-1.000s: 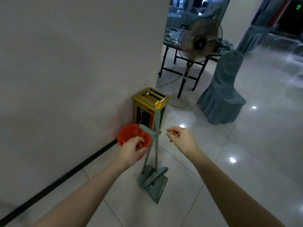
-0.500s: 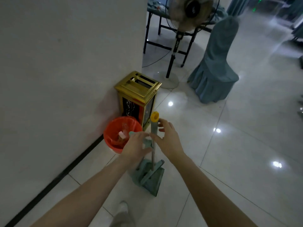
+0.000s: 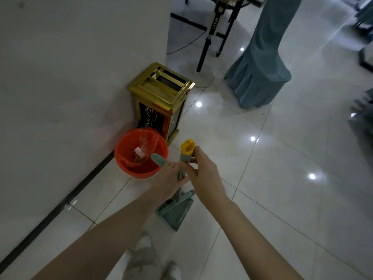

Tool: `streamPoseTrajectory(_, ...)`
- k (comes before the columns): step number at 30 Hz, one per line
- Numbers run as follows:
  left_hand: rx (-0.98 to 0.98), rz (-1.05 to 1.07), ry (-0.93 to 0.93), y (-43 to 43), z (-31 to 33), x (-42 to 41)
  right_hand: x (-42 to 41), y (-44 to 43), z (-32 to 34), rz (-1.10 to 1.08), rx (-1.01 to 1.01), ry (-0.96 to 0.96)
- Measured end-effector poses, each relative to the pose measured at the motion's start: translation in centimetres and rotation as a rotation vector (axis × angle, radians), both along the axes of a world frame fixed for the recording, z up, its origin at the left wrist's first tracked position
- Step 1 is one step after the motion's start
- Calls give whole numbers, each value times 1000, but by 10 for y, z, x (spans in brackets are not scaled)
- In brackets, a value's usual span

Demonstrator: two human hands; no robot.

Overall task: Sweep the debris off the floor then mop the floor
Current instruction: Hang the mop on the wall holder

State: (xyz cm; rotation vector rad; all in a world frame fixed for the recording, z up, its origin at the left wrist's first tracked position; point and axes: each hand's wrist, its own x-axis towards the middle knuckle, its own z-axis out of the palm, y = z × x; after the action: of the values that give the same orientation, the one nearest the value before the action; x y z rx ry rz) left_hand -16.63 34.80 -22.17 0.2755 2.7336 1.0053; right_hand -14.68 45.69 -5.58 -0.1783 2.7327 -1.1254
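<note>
Head view. Centre of frame: the left hand [image 3: 171, 178] has its fingers curled round the teal dustpan handle [image 3: 158, 159], whose rounded end projects from the fist toward the upper left. Just beside it, the right hand [image 3: 203, 172] grips the upright broom handle [image 3: 187, 153] directly below its yellow cap [image 3: 188, 146], fingers wrapped round the grey-green grip. Below the hands, the dustpan [image 3: 177, 213] rests on the pale tiled floor [image 3: 282, 178]. Left of centre, a red bin [image 3: 129, 158] with a red liner holds scraps and stands against the white wall [image 3: 70, 77]; a gold waste bin [image 3: 161, 98] stands touching or just behind it. Upper right: a chair in a teal cover [image 3: 260, 67] and a fan stand [image 3: 210, 37]. Bottom centre: the person's shoes [image 3: 144, 243].
</note>
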Motion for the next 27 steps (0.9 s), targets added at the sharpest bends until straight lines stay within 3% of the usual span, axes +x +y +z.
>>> streamPoseTrajectory(6,44,97,-113,-27,16,25,16,-22,8,112,31,29)
streamPoseTrajectory(10,253,337,-74,-50,43,58,34,-41,17,275,0,123)
streamPoseTrajectory(13,230,384,-37,-76,64,84,50,-63,26,406,-47,229)
streamPoseTrajectory(17,198,520,-42,-119,77,120,69,-103,32,554,-69,227)
streamPoseTrajectory(27,154,765,-128,-246,84,189,108,-239,30,695,-99,259)
